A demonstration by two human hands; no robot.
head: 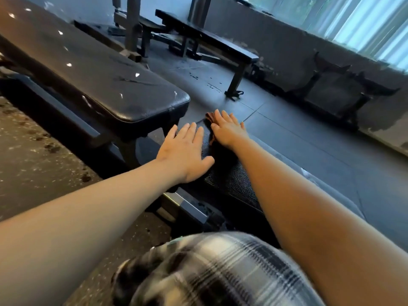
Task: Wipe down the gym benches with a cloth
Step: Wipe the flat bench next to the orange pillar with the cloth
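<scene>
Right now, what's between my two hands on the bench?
Head view: bare black bench pad beside the left hand, then the cloth edge peeking from under the right hand.

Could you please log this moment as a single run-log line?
task: wipe bench | right hand: flat on cloth | left hand: flat on bench, beside cloth

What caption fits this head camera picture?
Left hand flat on black bench; right hand presses brown cloth onto it.

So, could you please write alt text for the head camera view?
A person's right hand presses a brown cloth flat onto a black bench pad, left hand flat beside it. A worn bench stands to the left.
</scene>
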